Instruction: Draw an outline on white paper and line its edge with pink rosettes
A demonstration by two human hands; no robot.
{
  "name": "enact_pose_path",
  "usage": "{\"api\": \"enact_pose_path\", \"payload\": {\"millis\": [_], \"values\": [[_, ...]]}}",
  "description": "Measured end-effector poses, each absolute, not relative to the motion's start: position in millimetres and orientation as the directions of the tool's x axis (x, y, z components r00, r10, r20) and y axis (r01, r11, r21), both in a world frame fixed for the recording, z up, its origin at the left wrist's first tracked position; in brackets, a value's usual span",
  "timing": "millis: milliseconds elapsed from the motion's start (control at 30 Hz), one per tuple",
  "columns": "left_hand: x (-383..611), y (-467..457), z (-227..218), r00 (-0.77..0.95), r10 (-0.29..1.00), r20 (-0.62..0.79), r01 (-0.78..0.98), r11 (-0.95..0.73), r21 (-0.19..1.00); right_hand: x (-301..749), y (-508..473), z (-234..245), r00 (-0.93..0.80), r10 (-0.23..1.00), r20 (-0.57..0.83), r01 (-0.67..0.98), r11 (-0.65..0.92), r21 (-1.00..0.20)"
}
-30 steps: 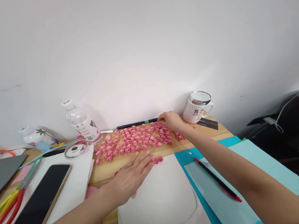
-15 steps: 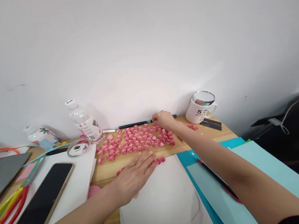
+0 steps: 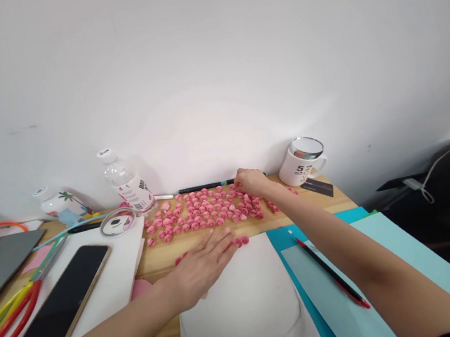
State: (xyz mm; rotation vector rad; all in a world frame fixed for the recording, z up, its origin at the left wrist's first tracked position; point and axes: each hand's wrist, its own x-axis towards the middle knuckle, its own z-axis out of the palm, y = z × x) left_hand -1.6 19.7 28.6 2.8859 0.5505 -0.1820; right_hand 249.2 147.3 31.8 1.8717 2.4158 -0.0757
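Observation:
My left hand (image 3: pixel 201 268) lies flat with fingers extended on the top edge of a white sheet (image 3: pixel 242 316) bearing pencil lines. Small pink paper rosettes (image 3: pixel 242 241) line that edge, partly under my fingers. Toward the wall, my right hand (image 3: pixel 250 181) is closed at the back right of a wide spread of pink rosettes (image 3: pixel 197 211). Its fingertips point down among them; whether they pinch one is hidden. Behind these rosettes a dark pen (image 3: pixel 200 188) lies along the wall.
A white mug (image 3: pixel 300 162) and a dark card (image 3: pixel 318 187) stand right of the rosettes. On the left are a clear bottle (image 3: pixel 126 180), a tape roll (image 3: pixel 118 222), a phone (image 3: pixel 63 301) and scissors (image 3: pixel 23 308). A pencil (image 3: pixel 333 272) lies on light blue paper (image 3: pixel 409 252).
My right hand has shifted slightly to the right above the rosettes, its forearm uncovering more of the pencil. My left hand stays in place.

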Motion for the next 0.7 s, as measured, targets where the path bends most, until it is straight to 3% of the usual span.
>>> {"api": "enact_pose_path", "payload": {"millis": [700], "values": [[0.4,19.8,29.3,0.926,0.35,-0.144,0.375,-0.902,0.214,240.9,145.7,33.6,-0.206,0.97,-0.126,0.976,0.213,0.043]]}}
